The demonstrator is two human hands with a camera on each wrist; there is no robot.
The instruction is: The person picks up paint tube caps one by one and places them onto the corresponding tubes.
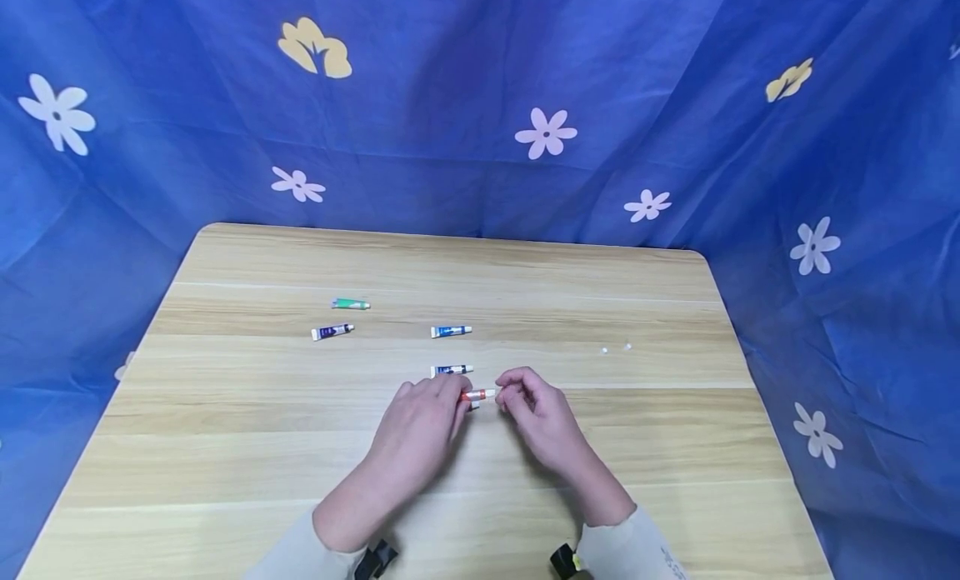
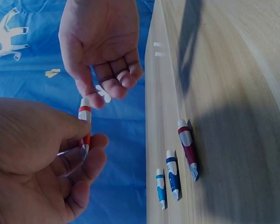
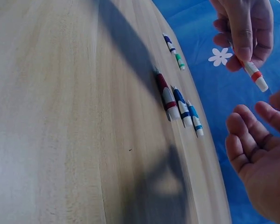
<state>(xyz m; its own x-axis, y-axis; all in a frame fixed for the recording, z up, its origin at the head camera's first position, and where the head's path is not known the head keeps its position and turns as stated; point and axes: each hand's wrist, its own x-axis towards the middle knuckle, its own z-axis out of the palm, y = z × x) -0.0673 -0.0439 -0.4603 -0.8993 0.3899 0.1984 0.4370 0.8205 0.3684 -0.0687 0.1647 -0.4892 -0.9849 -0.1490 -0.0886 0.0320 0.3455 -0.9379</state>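
A small orange-red paint tube point(image 1: 477, 395) with a white cap is pinched between the thumb and fingers of my left hand point(image 1: 418, 422), raised above the table in both wrist views. Its cap points toward my right hand point(image 1: 551, 422), whose fingers are loosely bent and hold nothing. A small gap separates those fingertips from the cap in the right wrist view. Below the hands lies a dark red tube point(image 2: 188, 149), mostly hidden by my left hand in the head view. Just beyond it are a dark blue tube point(image 1: 452, 369) and a brighter blue tube point(image 1: 452, 332).
Farther left on the wooden table point(image 1: 247, 455) lie a purple tube point(image 1: 332, 332) and a green tube point(image 1: 351, 304). Two tiny white pieces point(image 1: 604, 350) rest to the right. A blue flowered cloth point(image 1: 465, 80) hangs behind the table and at its sides.
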